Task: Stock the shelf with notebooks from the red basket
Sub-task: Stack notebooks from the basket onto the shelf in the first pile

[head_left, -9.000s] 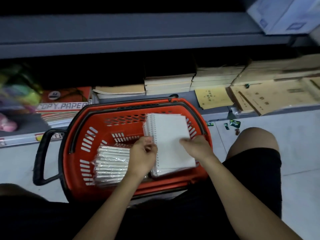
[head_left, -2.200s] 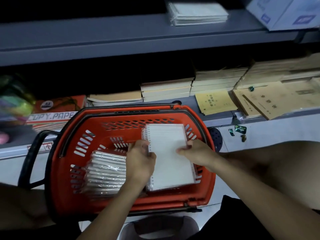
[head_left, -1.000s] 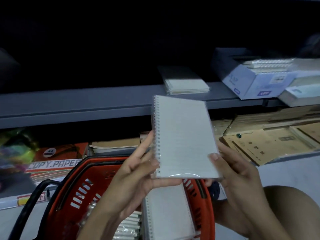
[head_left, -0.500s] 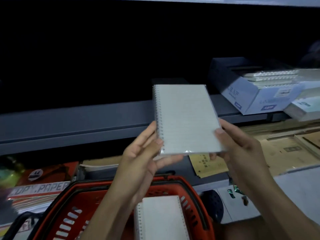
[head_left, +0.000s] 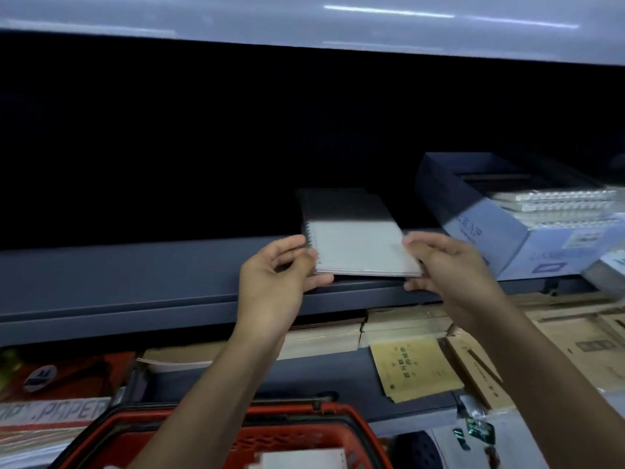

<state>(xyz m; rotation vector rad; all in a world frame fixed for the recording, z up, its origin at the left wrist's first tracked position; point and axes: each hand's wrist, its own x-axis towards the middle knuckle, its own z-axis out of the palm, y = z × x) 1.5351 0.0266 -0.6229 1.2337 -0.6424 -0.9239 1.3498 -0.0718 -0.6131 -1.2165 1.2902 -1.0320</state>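
White notebook (head_left: 358, 247) pinched in left hand (head_left: 274, 282) and right hand (head_left: 449, 265) grip above red basket (head_left: 304, 431).

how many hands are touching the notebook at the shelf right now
2: the left hand grips the spiral-bound left edge of the notebook; the right hand grips its right edge.
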